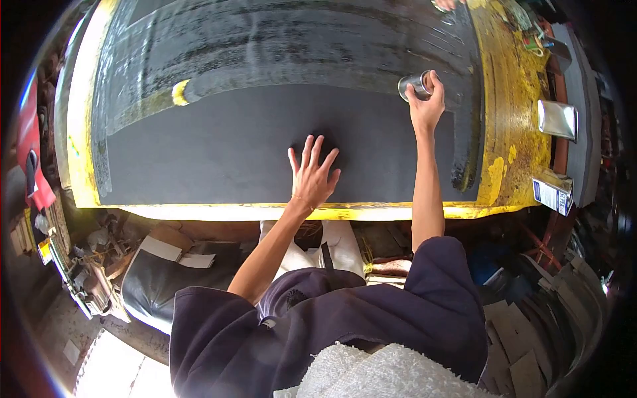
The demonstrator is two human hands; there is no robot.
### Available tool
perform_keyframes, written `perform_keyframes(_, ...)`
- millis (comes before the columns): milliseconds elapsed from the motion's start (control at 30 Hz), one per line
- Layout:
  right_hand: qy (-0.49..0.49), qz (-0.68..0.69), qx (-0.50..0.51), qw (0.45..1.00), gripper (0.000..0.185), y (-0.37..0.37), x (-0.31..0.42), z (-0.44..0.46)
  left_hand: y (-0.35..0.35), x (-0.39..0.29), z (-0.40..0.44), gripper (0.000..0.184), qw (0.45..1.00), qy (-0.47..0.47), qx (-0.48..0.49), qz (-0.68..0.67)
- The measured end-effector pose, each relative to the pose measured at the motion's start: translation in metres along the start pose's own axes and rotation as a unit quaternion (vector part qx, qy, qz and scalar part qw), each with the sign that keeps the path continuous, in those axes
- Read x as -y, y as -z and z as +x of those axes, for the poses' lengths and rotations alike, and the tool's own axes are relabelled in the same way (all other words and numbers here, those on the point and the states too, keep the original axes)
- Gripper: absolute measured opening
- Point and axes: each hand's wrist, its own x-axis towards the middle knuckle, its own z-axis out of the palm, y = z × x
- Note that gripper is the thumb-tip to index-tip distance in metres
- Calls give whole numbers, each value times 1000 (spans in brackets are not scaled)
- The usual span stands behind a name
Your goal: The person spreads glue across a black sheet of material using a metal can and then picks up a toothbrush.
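A matte black sheet lies along the near part of a yellow-edged table. My left hand rests on this sheet near its middle, palm down with fingers spread. In my right hand is a small round metal can, gripped near the sheet's far right corner. Beyond the sheet the dark surface looks glossy and streaked. A yellow patch shows at the upper left, by the sheet's far edge.
At the right edge stand a metal tin and a blue-and-white container. Part of another person's hand shows at the top. A black padded seat is below left, and stacked sheets lie below right.
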Motion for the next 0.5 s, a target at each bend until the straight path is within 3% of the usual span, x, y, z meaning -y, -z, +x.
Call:
perform_keyframes(167, 21, -19, -11, 1000, 63, -46, 55, -17, 90, 139, -58, 34, 989, 51, -139, -13)
perform_keyframes(300, -4, -2, -15, 1000, 60, -93, 99, -32, 167, 313, -124, 23, 958, 109, -238, 122)
perform_keyframes(367, -1, -9, -13, 1000, 60, -119, 127, -36, 197, 384, -148, 18, 940, 119, -260, 183)
perform_keyframes(500, 27, -15, 0, 1000, 62, -167, 178, -51, 224, 466, -161, 17, 962, 90, -213, 145)
